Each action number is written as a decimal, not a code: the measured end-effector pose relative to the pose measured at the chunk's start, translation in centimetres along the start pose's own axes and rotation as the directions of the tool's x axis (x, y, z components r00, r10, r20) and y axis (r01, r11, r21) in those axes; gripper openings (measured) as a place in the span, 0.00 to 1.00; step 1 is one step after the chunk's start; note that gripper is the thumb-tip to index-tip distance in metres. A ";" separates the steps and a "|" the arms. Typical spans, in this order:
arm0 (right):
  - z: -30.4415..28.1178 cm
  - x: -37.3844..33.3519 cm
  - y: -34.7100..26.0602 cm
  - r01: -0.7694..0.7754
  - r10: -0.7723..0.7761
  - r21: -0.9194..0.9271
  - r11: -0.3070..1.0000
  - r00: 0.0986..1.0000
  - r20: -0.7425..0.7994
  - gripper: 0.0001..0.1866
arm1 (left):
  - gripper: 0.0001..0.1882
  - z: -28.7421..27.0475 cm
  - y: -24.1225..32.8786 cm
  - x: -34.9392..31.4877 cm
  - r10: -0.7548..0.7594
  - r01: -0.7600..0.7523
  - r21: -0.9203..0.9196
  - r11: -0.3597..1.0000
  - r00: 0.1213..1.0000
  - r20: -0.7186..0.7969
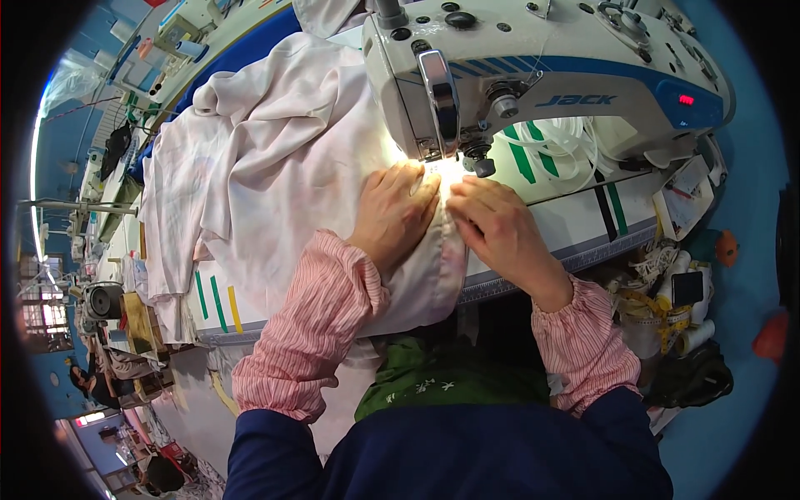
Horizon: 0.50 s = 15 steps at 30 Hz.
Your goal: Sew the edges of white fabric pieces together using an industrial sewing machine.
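A pale pink-white cloth (292, 183) lies in loose folds over the sewing table, its right edge running under the lit needle area of a white and blue sewing machine (575, 92). My left hand (393, 210) rests flat on the cloth just left of the presser foot, fingers stretched toward it. To the right of the foot, my right hand (496, 227) has its fingers curled together at the cloth's edge, pinching it. Bright lamp light washes out the needle and stitches, and my fingertips partly cover the seam.
A ruler strip (492, 287) runs along the table's front edge. Loose white tape (575, 142) lies coiled beneath the machine arm. At the right are thread cones (696, 335), a yellow measuring tape (667, 321) and a dark phone (687, 288). Other workstations and a distant person (100, 383) appear at left.
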State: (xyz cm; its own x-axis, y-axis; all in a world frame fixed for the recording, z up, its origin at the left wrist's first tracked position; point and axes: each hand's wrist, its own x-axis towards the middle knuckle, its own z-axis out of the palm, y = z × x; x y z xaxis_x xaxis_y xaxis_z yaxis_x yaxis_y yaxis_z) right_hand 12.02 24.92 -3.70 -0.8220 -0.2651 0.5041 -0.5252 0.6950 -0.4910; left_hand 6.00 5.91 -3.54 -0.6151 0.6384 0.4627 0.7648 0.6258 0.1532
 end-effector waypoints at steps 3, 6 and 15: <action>0.1 0.1 -0.4 -0.193 0.183 -0.080 0.978 0.977 -0.111 0.12 | 0.13 -0.1 -0.5 0.2 0.010 -0.010 0.003 1.000 1.000 0.023; 0.6 0.0 -1.7 -0.312 0.298 -0.182 0.932 0.949 -0.098 0.12 | 0.12 -0.8 -0.5 0.5 -0.010 0.012 -0.028 1.000 0.997 0.077; 3.6 0.8 -3.6 -0.576 0.598 0.247 0.779 0.801 -0.018 0.14 | 0.09 -3.3 -0.7 -0.3 0.017 0.050 -0.279 0.959 0.972 0.232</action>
State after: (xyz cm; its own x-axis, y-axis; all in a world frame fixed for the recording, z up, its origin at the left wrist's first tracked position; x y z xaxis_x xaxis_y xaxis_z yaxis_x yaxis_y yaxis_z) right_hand 12.47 19.78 -4.02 -0.9687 0.2157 0.1229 0.0102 0.5289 -0.8486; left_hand 6.25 3.80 -0.89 -0.6295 0.7358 0.2496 0.7564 0.5069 0.4134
